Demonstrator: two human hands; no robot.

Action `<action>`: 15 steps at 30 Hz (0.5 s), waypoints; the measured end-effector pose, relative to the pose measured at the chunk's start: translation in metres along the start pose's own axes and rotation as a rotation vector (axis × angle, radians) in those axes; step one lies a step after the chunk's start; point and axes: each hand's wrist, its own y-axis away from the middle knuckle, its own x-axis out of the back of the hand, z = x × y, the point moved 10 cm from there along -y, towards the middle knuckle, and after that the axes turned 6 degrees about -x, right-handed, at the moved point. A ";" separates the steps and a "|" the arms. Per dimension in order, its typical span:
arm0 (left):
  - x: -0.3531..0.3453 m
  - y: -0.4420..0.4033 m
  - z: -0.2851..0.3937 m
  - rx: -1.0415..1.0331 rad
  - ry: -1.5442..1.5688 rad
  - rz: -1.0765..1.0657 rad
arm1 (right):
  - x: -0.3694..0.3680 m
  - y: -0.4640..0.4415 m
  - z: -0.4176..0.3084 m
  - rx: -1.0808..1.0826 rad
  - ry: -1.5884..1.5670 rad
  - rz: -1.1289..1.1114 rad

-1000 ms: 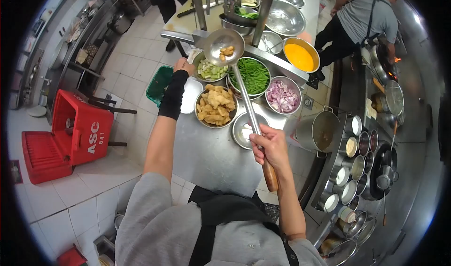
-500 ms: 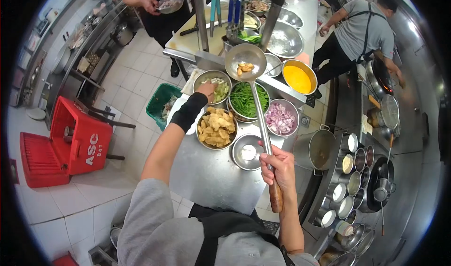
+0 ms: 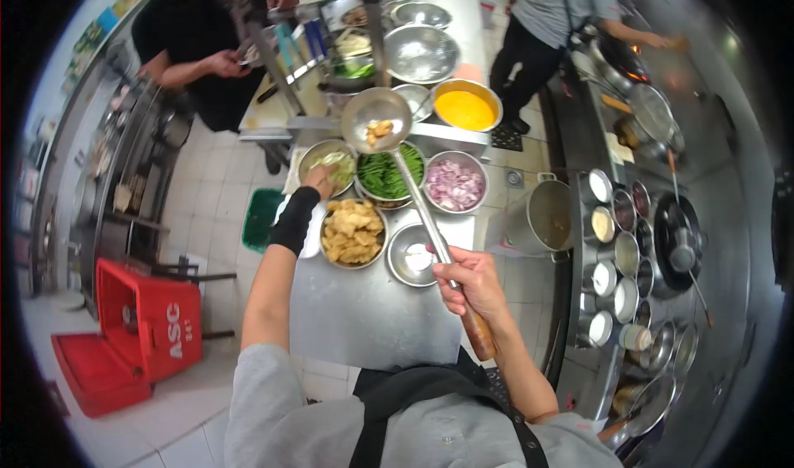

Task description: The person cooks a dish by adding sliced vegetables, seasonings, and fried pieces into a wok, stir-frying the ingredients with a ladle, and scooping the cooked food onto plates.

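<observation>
My right hand [image 3: 468, 279] is wrapped round the wooden-handled shaft of a long metal ladle [image 3: 423, 207]. The ladle's bowl, up over the far bowls, carries a few golden-brown pieces [image 3: 379, 131]. My left hand [image 3: 322, 180], a black band on its wrist, reaches into a metal bowl [image 3: 304, 155] of chopped pale-green vegetable [image 3: 337, 169]; its fingers curl down into the pieces and are partly hidden. Close by are bowls of cut green beans [image 3: 389, 173], chopped purple onion [image 3: 455, 183] and golden fried pieces [image 3: 353, 232]. A metal bowl with white contents [image 3: 411, 255] sits below the ladle shaft.
A pot of orange-yellow liquid [image 3: 466, 109] stands behind the onion. Metal posts and a knife rack rise beyond. At right are a tall pot [image 3: 546, 216], seasoning containers and a wok [image 3: 678, 241]. A red box [image 3: 169, 323] sits left. Two other people work nearby.
The view has shifted, so the table sits further left. My left hand stays in the pale-green vegetable bowl. The ladle remains raised in my right hand with the pieces in it.
</observation>
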 end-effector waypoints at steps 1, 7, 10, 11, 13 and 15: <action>-0.015 -0.006 0.003 -0.103 -0.146 0.020 | 0.001 0.002 -0.001 0.002 0.002 -0.003; -0.002 -0.014 -0.011 0.039 -0.060 0.169 | 0.011 0.028 -0.009 0.066 -0.019 0.016; 0.014 -0.009 -0.026 0.105 0.079 0.215 | 0.022 0.038 -0.006 0.095 -0.025 0.035; 0.012 -0.004 -0.036 0.189 0.258 0.221 | 0.026 0.039 -0.006 0.099 -0.032 0.049; 0.027 0.003 -0.029 0.250 0.184 0.184 | 0.031 0.044 -0.004 0.102 -0.039 0.069; 0.042 0.006 -0.029 0.262 0.105 0.209 | 0.034 0.048 -0.005 0.108 -0.043 0.086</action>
